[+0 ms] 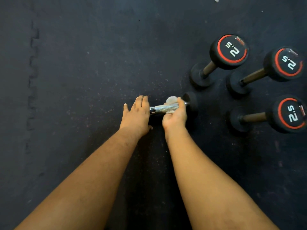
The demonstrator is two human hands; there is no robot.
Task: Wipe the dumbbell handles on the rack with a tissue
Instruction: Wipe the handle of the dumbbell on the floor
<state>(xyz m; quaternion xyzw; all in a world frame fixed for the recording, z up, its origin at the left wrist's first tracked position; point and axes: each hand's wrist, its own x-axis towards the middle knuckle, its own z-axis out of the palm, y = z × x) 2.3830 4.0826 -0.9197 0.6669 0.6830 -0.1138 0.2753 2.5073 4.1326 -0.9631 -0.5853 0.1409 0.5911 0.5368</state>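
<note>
- The dumbbell (pixel 167 108) being cleaned lies on its side on the dark rubber floor (pixel 83 80), not on any rack in view; its knurled steel handle (pixel 166 107) runs left to right between the two hands.
- The left hand (pixel 135 113) lies flat, fingers straight, over the left end of the dumbbell, covering that head and apparently steadying it.
- The right hand (pixel 175 113) is curled round the handle near the right head, pinching a crumpled white tissue (pixel 172 100) against the steel.
- Handling, as a judgement: the dumbbell is rigid and round, so it will likely roll unless a head is pinned. The knurling gives grip but may snag and shred the thin, soft tissue, so light pressure and twisting strokes suit it.
- Best hold: a rubber head for steadying, the bare handle left to the tissue.
- Three dumbbells marked 2.5 (pixel 230 52) (pixel 287 63) (pixel 289 114) lie well apart to the right, with duller, brownish handles; at that marking, each is probably light enough for one hand.
</note>
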